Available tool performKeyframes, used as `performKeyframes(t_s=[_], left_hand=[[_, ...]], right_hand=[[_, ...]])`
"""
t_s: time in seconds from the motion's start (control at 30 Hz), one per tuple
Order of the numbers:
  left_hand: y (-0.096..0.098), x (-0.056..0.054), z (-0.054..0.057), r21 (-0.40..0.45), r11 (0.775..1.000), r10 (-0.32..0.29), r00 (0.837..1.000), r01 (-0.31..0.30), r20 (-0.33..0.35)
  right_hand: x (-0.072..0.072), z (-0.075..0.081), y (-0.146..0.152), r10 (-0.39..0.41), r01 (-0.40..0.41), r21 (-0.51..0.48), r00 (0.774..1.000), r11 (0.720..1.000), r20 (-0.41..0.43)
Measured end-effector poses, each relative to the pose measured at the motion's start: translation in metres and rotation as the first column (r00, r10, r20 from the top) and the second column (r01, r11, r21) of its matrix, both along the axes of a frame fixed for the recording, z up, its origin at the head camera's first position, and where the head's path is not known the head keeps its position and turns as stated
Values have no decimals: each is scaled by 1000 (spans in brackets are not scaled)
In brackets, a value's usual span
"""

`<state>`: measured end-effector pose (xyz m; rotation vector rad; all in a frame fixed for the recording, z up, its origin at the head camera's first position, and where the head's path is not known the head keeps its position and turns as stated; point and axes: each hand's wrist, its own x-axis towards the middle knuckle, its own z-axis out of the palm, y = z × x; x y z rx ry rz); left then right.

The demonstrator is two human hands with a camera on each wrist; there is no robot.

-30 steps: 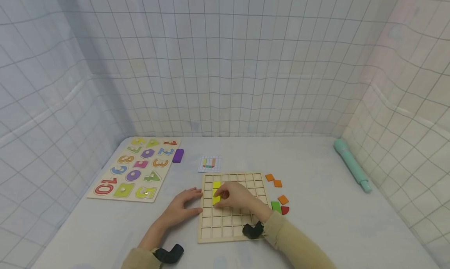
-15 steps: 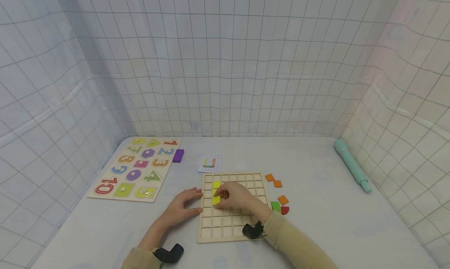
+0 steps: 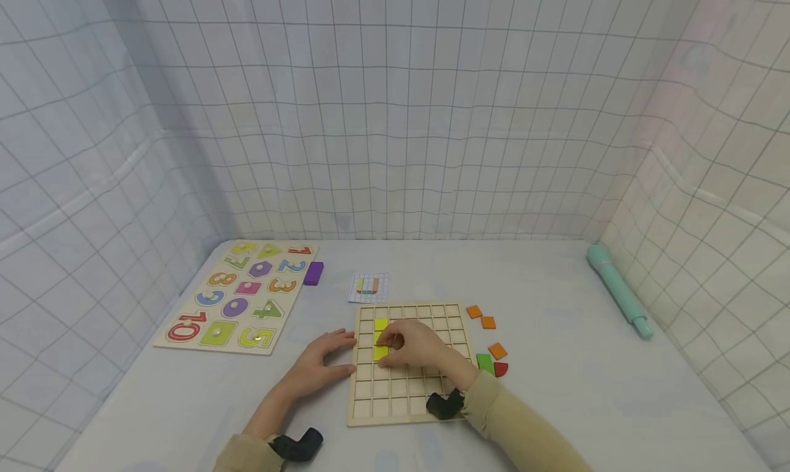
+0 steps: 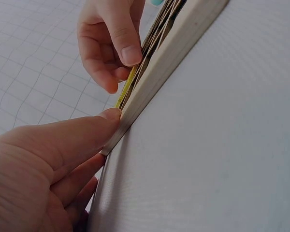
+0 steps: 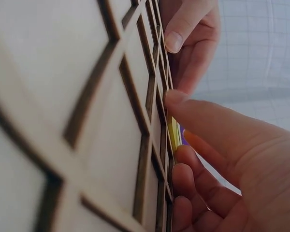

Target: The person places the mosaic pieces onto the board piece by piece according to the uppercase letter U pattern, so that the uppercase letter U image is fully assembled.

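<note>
A wooden grid board (image 3: 398, 408) lies flat on the table, with a column of yellow square tiles (image 3: 381, 324) in its second column from the left. My right hand (image 3: 417, 344) is over the board, thumb and index finger at opposite edges of the lowest yellow square tile (image 3: 380, 353), which lies at its cell. In the right wrist view the thumb (image 5: 203, 113) and curled fingers come right down at the grid, with yellow between them. My left hand (image 3: 315, 368) touches the board's left edge with thumb and fingertips, its fingers spread and relaxed.
Right of the board lie several orange squares (image 3: 488, 322), a green piece (image 3: 485, 363) and a red rounded piece (image 3: 500, 369). Behind it is a small pattern card (image 3: 368, 288). A number puzzle (image 3: 247, 307) and purple block (image 3: 313, 274) stand left; a teal tube (image 3: 617, 288) lies far right.
The lowest yellow tile has turned slightly and now sits straighter at its cell, my right fingers still at its edges. My left hand has stayed in place.
</note>
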<state>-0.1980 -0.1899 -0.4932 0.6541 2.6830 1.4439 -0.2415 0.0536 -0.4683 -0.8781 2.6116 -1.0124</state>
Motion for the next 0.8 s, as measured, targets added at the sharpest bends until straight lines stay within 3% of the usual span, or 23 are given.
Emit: performKeyframes(t_s=[0.3, 0.5, 0.8], left_hand=[[0, -1, -3, -15, 1000, 6, 1000, -6, -5], [0, -1, -4, -17, 1000, 8, 1000, -8, -20], [0, 0, -1, -19, 1000, 9, 1000, -9, -27]], right_hand=[[4, 12, 14, 40, -36, -56, 996, 998, 76], [7, 29, 43, 26, -23, -103, 999, 994, 30], [10, 44, 93, -85, 81, -192, 996, 978, -13]])
